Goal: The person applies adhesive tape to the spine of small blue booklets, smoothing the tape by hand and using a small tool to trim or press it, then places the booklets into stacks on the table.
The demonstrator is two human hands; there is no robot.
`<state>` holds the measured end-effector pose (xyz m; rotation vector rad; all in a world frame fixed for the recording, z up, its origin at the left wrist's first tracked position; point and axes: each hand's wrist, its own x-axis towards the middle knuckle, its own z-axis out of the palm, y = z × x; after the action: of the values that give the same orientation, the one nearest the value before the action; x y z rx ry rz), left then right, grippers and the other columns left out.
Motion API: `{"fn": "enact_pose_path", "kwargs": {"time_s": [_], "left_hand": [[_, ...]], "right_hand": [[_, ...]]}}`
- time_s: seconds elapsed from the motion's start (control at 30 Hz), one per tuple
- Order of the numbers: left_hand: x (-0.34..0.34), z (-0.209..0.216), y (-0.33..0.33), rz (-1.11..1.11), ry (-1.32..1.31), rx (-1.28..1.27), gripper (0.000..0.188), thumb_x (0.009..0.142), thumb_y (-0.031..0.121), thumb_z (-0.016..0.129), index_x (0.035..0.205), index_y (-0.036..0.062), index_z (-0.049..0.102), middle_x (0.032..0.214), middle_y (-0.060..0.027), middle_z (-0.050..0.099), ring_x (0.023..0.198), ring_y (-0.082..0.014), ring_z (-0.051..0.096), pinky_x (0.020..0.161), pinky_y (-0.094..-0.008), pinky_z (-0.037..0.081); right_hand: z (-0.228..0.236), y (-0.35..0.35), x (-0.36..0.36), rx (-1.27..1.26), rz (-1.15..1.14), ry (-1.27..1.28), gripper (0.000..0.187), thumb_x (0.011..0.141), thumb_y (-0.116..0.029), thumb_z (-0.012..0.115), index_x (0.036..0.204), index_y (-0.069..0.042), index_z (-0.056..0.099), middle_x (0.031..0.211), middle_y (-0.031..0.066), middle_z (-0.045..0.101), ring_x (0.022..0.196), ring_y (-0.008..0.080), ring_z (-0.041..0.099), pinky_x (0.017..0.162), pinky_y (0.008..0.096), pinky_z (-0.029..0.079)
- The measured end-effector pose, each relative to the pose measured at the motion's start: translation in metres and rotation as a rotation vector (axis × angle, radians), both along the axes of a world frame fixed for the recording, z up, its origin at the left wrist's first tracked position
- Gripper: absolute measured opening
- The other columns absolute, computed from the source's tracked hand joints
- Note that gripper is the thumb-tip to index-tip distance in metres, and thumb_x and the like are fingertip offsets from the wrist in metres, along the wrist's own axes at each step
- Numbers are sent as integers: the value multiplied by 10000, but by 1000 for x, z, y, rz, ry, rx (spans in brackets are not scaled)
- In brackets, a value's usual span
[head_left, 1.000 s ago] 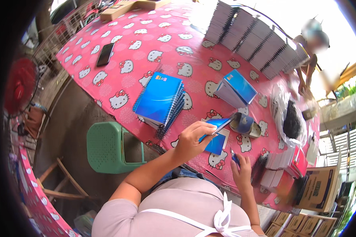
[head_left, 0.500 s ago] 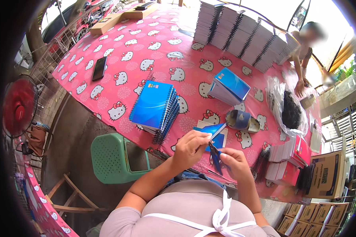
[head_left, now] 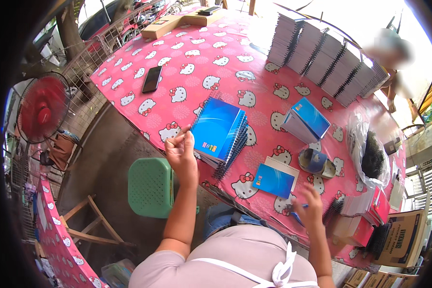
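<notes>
My left hand (head_left: 181, 152) is beside the left edge of a stack of spiral-bound blue notebooks (head_left: 216, 129). Its fingers are partly curled, thumb and index slightly apart, with nothing visible held. The top notebook lies turned relative to those beneath. My right hand (head_left: 309, 209), smeared by motion, has its fingers spread above a blue-handled cutting tool (head_left: 298, 214) near the table's front edge; the hand hides part of it. Between the hands lies a loose blue cover (head_left: 274, 181) on a cream sheet. Farther back sit more blue-covered notebooks (head_left: 308, 119).
A rounded beige-and-blue object (head_left: 317, 163) lies right of the covers. Beyond it are a plastic bag of black spirals (head_left: 369, 151) and red-covered books (head_left: 362, 213). Tall notebook stacks (head_left: 321, 55) stand behind, near another person. A phone (head_left: 152, 79) and green stool (head_left: 151, 187) are leftward.
The blue spiral notebook has left my left hand, which moved left to the stack, now topped by a turned notebook. My right hand moved right and let go of the cutting tool. The view shifted.
</notes>
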<state>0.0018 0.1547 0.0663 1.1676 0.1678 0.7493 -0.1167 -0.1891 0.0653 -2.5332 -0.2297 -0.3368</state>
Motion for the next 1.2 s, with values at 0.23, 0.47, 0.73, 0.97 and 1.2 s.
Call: {"fn": "enact_pose_path", "kwargs": {"time_s": [0.23, 0.47, 0.73, 0.97, 1.2], "left_hand": [[6, 2, -19, 96, -11, 369, 300, 1020, 215, 385, 1134, -21, 530, 1187, -157, 599, 1088, -194, 533, 974, -335, 386], [14, -6, -16, 203, -22, 393, 311, 1026, 200, 398, 1030, -47, 588, 1027, -153, 665, 917, -198, 610, 847, -313, 459], [-7, 10, 7, 228, -43, 158, 304, 1005, 191, 408, 1200, -6, 532, 1205, -144, 598, 979, -164, 568, 840, -292, 448], [-65, 89, -34, -538, -494, 286, 317, 974, 247, 482, 1204, 29, 489, 1109, -201, 586, 945, -275, 603, 796, -362, 504], [-27, -50, -120, -513, 128, 698, 712, 801, 9, 677, 1422, 54, 333, 1295, -167, 524, 1106, -261, 558, 939, -382, 443]], "right_hand": [[47, 116, 156, 294, 366, -413, 333, 838, -172, 693, 1122, -28, 597, 1152, 151, 620, 1070, 307, 588, 884, 389, 475], [11, 196, 208, 994, 211, -296, 285, 1002, -258, 439, 926, -15, 569, 778, 48, 531, 719, 148, 504, 686, 282, 422], [20, 110, 155, 217, 296, -114, 524, 812, -266, 713, 1207, -1, 493, 1162, 180, 525, 1084, 322, 518, 944, 395, 414], [-18, 30, 92, -315, 1, 532, 907, 513, -342, 898, 1240, -16, 462, 1191, 165, 504, 1159, 340, 466, 967, 464, 371], [-6, 35, 85, -299, 47, 420, 742, 482, -288, 898, 1082, -60, 527, 1116, 124, 523, 1121, 295, 475, 897, 436, 354]]}}
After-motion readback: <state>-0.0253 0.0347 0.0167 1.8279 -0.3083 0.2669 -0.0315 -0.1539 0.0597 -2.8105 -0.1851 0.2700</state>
